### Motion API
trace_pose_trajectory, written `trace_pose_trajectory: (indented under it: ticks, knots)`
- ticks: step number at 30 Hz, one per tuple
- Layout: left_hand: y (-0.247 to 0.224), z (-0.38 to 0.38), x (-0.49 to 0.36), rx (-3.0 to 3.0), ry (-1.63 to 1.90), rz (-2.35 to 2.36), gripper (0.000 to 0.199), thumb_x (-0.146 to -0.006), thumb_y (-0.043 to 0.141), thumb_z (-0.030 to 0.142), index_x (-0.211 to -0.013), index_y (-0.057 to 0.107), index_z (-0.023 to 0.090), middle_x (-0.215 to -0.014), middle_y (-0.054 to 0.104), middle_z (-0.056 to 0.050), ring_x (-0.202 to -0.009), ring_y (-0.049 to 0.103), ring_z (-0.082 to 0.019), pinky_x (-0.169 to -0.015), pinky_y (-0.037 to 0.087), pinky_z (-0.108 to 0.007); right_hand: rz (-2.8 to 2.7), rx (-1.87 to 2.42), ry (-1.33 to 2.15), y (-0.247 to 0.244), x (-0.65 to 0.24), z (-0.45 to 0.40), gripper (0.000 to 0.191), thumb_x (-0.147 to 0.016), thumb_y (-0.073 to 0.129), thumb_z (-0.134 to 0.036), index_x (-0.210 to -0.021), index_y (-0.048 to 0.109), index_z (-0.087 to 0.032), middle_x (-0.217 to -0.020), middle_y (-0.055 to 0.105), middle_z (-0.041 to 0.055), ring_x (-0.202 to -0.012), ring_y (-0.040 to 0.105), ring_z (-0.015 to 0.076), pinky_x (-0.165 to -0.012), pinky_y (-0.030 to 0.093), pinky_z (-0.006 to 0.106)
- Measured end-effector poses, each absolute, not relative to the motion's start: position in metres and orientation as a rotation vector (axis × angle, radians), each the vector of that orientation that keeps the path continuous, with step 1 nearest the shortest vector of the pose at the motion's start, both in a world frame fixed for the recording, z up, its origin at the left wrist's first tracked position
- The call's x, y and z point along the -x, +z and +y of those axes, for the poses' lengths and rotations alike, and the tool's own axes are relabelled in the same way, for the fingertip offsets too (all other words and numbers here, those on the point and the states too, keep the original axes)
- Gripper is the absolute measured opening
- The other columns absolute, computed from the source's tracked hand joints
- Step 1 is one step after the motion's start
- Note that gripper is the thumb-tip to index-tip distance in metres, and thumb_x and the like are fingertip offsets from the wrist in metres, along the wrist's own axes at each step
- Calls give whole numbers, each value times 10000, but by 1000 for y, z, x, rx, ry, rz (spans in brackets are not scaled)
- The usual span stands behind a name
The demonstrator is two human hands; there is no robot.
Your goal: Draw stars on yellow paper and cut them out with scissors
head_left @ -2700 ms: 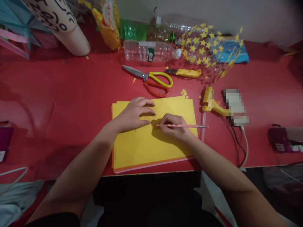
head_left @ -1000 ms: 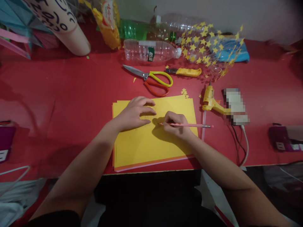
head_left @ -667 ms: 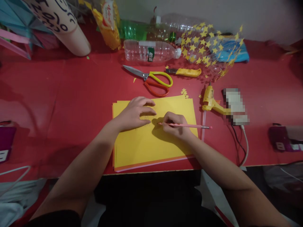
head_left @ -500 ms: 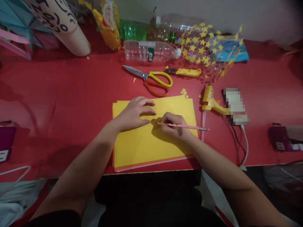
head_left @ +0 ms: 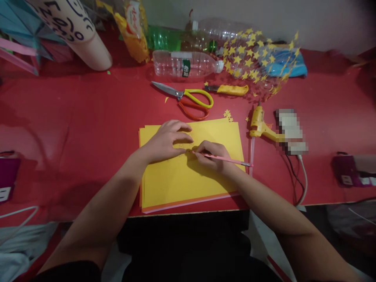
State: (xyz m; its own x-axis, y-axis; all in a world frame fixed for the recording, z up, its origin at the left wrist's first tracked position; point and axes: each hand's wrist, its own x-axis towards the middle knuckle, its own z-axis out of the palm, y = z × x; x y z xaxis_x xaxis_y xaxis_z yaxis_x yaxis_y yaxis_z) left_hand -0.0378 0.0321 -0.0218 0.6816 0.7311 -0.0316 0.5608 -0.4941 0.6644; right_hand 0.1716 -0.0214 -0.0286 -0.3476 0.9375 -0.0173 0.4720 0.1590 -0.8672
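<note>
My left hand (head_left: 172,141) lies with fingers spread on the upper left of a yellow sheet of paper (head_left: 182,184). Orange and pink sheets show under its edges. A pink pencil (head_left: 227,158) is gripped in my right hand (head_left: 213,153), its tip on the paper close to my left thumb and its eraser end pointing right. Faint pencil lines are visible around the left fingers; part of them is hidden by the hand. Just beyond the paper lie scissors (head_left: 195,102) with one yellow and one red handle, and a few small yellow paper stars (head_left: 228,115).
Behind the scissors are a yellow utility knife (head_left: 232,90), a clear plastic bottle (head_left: 188,64) and a clear piece covered in yellow stars (head_left: 249,55). A yellow glue gun (head_left: 257,122) and a blurred-out device (head_left: 292,131) with a cable are on the right. A tall cup (head_left: 94,49) stands at back left.
My right hand has shifted slightly left, and the pencil's eraser end has swung down and left. My left hand stays in place on the paper.
</note>
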Motion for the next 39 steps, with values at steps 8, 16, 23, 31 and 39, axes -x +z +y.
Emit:
trace_pose_trajectory:
  ticks: [8, 16, 23, 31, 39]
  knots:
    - [-23, 33, 38, -2236, 333, 990, 240, -838, 665, 334, -1052, 737, 250, -1313, 595, -63, -1261, 471, -275, -1106, 341, -480, -1832, 1337, 1142, -31, -172, -24, 103, -782, 520, -274, -694, 504, -222, -606, 538, -22, -546, 472, 107, -493, 374, 241]
    - [-22, 32, 38, -2243, 328, 982, 254, -836, 639, 307, -1066, 734, 255, -1320, 591, -59, -1262, 470, -275, -1105, 342, -486, -1770, 1478, 1060, -23, -168, -31, 151, -800, 529, -232, -667, 458, -225, -581, 493, -42, -510, 435, 94, -475, 346, 241]
    - [-21, 33, 38, -2247, 317, 977, 278, -812, 641, 266, -1073, 735, 244, -1330, 589, -64, -1263, 468, -280, -1106, 345, -487, -1771, 1533, 981, -24, -168, -26, 165, -719, 540, -241, -609, 416, -232, -507, 463, -43, -450, 375, 86, -435, 278, 239]
    - [-22, 33, 39, -2236, 319, 985, 273, -818, 644, 279, -1074, 735, 254, -1336, 586, -58, -1275, 460, -279, -1114, 339, -486, -1770, 1548, 920, -23, -169, -26, 173, -717, 527, -214, -603, 398, -232, -487, 405, -64, -433, 343, 78, -441, 273, 231]
    - [-20, 32, 38, -2233, 302, 988, 265, -825, 636, 286, -1071, 731, 256, -1344, 582, -59, -1277, 461, -280, -1116, 337, -495, -1849, 1457, 888, -33, -170, -27, 156, -716, 513, -212, -605, 406, -238, -511, 471, -38, -459, 416, 106, -449, 300, 251]
